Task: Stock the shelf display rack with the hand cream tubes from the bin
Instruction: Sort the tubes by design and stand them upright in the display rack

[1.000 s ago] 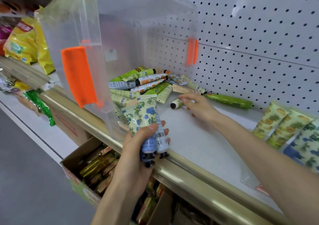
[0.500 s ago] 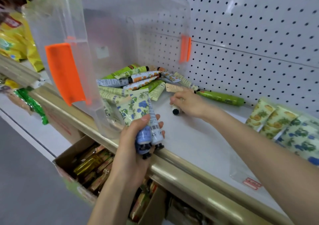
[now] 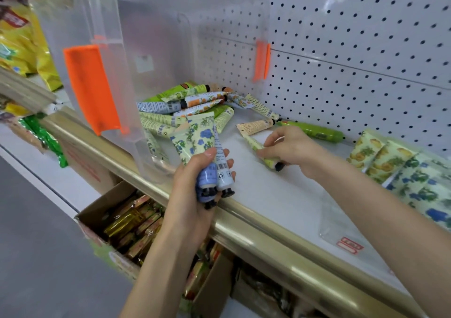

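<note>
My left hand (image 3: 192, 188) grips blue-flowered tubes (image 3: 195, 139) just in front of the tipped clear bin (image 3: 158, 36). My right hand (image 3: 292, 146) pinches one green tube (image 3: 252, 143) lying right of the bin; loose tubes (image 3: 168, 120) fill its mouth.

Grips a bunch of flowered tubes (image 3: 195, 142) upright in the left hand (image 3: 195, 183), thumb across the front, fingers curled behind, bare forearm rising from the bottom edge. Reaches farther in with the right hand (image 3: 290, 146), palm down, forearm slanting from the lower right, fingertips pinching a single tube (image 3: 269, 162).
</note>
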The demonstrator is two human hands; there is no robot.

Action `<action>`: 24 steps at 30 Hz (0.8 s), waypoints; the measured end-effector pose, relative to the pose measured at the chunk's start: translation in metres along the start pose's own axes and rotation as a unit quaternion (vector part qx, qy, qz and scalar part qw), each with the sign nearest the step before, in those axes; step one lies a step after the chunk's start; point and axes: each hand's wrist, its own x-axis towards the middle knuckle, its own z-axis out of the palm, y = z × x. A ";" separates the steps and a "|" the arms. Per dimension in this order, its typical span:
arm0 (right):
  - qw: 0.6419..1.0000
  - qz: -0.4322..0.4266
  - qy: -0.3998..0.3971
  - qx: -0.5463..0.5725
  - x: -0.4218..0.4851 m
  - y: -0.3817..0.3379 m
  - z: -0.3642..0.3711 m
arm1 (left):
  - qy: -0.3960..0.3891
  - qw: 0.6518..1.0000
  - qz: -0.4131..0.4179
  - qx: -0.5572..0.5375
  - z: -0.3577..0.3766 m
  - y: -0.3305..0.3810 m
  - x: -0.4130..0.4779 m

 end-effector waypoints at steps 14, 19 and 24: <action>0.906 -0.052 -0.236 0.348 -0.055 -0.033 0.006 | 0.002 1.000 -0.017 -0.025 0.002 0.001 -0.006; 0.925 -0.076 -0.187 0.322 -0.062 -0.032 0.028 | -0.002 0.995 -0.054 -0.084 0.001 0.004 -0.009; 0.923 -0.081 -0.168 0.336 -0.065 -0.029 0.036 | -0.016 0.988 -0.085 -0.125 -0.002 0.008 -0.010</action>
